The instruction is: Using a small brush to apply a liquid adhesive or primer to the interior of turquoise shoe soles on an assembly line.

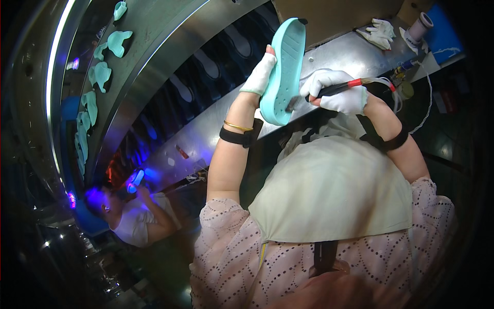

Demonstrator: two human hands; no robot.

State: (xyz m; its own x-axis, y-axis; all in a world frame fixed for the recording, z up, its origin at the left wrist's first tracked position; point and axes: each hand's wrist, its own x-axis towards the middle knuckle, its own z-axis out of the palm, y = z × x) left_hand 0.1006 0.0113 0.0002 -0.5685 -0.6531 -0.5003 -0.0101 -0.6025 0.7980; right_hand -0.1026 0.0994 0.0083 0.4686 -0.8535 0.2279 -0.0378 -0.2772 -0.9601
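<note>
In the head view, the sole (286, 67) lay at 3 o'clock from the nearer left hand (261, 73) and at 10 o'clock from the right hand (343, 101), its long axis running from about 1 to 7 o'clock. The left fingers, partly hidden, gripped its 9 o'clock edge; the right fingers were curled round the brush (332, 89), tip at the sole's 5 o'clock edge.
</note>
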